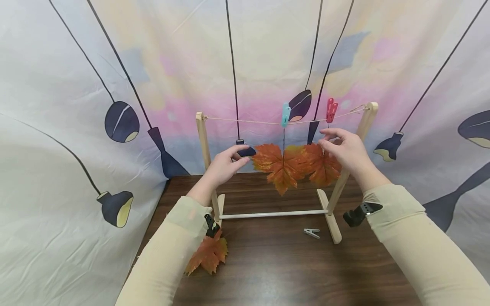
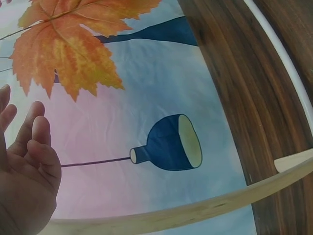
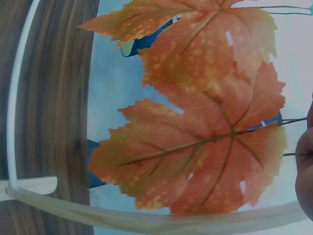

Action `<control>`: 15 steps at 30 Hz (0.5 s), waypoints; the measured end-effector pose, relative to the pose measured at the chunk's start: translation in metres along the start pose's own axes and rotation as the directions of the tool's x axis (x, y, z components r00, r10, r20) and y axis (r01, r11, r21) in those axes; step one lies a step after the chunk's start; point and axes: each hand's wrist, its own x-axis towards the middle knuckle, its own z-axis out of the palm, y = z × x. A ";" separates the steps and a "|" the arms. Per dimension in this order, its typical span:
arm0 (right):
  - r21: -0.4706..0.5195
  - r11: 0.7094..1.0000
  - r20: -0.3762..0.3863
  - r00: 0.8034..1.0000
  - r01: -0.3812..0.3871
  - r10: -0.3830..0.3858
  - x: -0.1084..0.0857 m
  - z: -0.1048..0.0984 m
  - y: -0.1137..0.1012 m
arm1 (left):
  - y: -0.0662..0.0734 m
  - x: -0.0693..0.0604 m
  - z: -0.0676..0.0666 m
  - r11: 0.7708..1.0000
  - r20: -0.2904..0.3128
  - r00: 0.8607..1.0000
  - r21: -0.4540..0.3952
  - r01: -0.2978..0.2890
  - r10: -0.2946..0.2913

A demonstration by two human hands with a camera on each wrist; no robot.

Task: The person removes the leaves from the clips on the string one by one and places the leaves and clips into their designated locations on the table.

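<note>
Toward the desk's (image 1: 268, 267) far edge stands a wooden rack (image 1: 273, 214). The left hand (image 1: 226, 165), fingers loosely bent and empty, is near the left hanging leaf (image 1: 282, 168); the right hand (image 1: 347, 148), fingertips parted, is before the right hanging leaf (image 1: 325, 173). A loose leaf (image 1: 208, 253) lies toward the left edge. A blue clothespin (image 1: 285, 115) and red clothespin (image 1: 331, 112) are on the string (image 1: 245, 122).

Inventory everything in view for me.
Table: 1, dark brown, foreground.
Stand: 1, pale wood, on table.
Crossbar: 1, white, low on stand.
String: 1, tan, atop stand.
Hanging clothespins: 2, light blue and red, on string.
Loose clothespin: 1, pale grey, on table.
Hanging leaves: 2, orange, below string.
Loose leaf: 1, orange, on table.
Backdrop: 1, lamp-printed pastel, behind.
Wrist devices: 2, black, at wrists.
Sleeves: 2, cream, on forearms.
Left hand: 1, bare, left of hanging leaves.
Right hand: 1, bare, by rightmost leaf.
</note>
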 end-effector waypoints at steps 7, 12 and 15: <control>-0.004 0.999 -0.015 0.999 0.042 -0.043 0.008 0.000 -0.013 | 0.009 0.000 -0.002 1.000 0.011 1.000 0.007 -0.004 0.004; 0.008 0.998 -0.039 0.997 0.068 -0.068 0.013 -0.001 -0.025 | 0.019 0.000 -0.001 1.000 0.039 0.999 -0.008 -0.018 0.018; 0.016 0.997 -0.041 0.996 0.079 -0.079 0.014 -0.003 -0.032 | 0.024 0.000 0.000 0.999 0.050 0.998 -0.021 -0.034 0.035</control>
